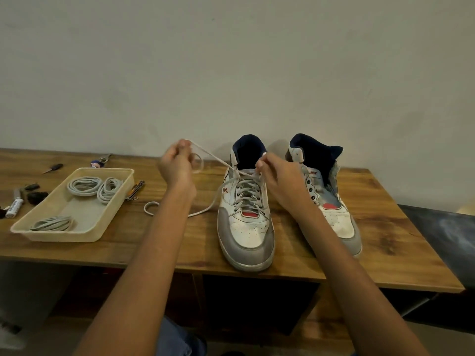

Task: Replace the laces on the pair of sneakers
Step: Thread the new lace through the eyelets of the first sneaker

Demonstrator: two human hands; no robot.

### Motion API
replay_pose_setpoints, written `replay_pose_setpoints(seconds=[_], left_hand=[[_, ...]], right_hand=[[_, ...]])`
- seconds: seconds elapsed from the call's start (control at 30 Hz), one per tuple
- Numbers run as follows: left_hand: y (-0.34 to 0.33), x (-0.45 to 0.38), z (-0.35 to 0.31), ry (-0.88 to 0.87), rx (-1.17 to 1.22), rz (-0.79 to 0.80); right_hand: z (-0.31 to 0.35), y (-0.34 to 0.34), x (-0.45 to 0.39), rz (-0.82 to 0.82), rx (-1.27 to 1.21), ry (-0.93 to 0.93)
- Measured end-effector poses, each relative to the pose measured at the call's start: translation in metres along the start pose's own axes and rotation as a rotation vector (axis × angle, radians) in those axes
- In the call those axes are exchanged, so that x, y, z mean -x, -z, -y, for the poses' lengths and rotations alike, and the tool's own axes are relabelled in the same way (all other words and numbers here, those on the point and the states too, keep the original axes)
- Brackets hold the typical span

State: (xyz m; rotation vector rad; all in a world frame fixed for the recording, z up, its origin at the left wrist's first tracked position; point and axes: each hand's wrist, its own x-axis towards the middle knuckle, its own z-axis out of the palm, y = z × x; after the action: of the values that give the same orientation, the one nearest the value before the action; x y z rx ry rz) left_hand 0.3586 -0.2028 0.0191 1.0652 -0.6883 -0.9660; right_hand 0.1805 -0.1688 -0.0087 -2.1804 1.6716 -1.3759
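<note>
Two white and grey high-top sneakers stand side by side on the wooden table, toes toward me. The left sneaker (245,222) is threaded with a white lace (218,160). The right sneaker (331,201) shows bare eyelets and an open tongue. My left hand (177,165) is raised left of the left sneaker, fingers closed on a loop of the lace, which stretches taut to the shoe's top. My right hand (277,176) pinches the lace at the top eyelets. The lace's other end (154,208) trails on the table.
A cream plastic tray (77,235) at the left holds three coiled laces (84,185). Left and behind it lie a marker (15,204), a small screwdriver (52,168), keys and dark bits. A nail clipper (136,188) sits beside the tray. The table's front edge (180,265) is near the sneaker toes.
</note>
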Motion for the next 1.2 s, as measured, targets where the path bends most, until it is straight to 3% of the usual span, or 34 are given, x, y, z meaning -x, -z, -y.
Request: replay_pose_setpoints(seconds=[0.13, 0.2, 0.27, 0.33, 0.4, 0.47, 0.53, 0.63, 0.83, 1.0, 1.2], left_hand=[[0.001, 0.000, -0.003, 0.234, 0.453, -0.106], [0.000, 0.000, 0.000, 0.321, 0.410, -0.112], [-0.001, -0.002, 0.004, 0.340, 0.212, -0.063], [0.000, 0.001, 0.005, 0.251, -0.048, 0.075], [0.002, 0.002, 0.011, 0.002, -0.526, 0.266], [0.005, 0.001, 0.020, -0.300, -1.165, 0.319], [0.005, 0.004, 0.020, -0.490, -1.364, 0.303], [0.003, 0.006, 0.017, -0.491, -1.180, 0.420], [0.006, 0.003, 0.023, -0.510, -1.070, 0.521], [0.006, 0.011, 0.027, -0.922, -1.110, 0.232], [0.005, 0.014, 0.022, -0.894, -1.126, 0.175]], right_hand=[[0.004, -0.005, 0.001, 0.035, 0.067, 0.038], [0.006, -0.006, 0.001, 0.050, 0.139, 0.033], [0.005, -0.007, 0.002, 0.060, 0.169, 0.040], [0.004, -0.009, 0.003, 0.071, 0.198, 0.056], [0.002, -0.010, 0.004, 0.077, 0.242, 0.067], [0.002, -0.011, 0.004, 0.079, 0.293, 0.074], [0.006, -0.012, 0.005, 0.084, 0.328, 0.076], [0.011, -0.015, 0.007, 0.075, 0.337, 0.055], [0.013, -0.020, 0.009, -0.013, 0.286, -0.025], [0.017, -0.025, 0.012, -0.045, 0.295, -0.035], [0.019, -0.022, 0.008, 0.039, 0.230, -0.026]])
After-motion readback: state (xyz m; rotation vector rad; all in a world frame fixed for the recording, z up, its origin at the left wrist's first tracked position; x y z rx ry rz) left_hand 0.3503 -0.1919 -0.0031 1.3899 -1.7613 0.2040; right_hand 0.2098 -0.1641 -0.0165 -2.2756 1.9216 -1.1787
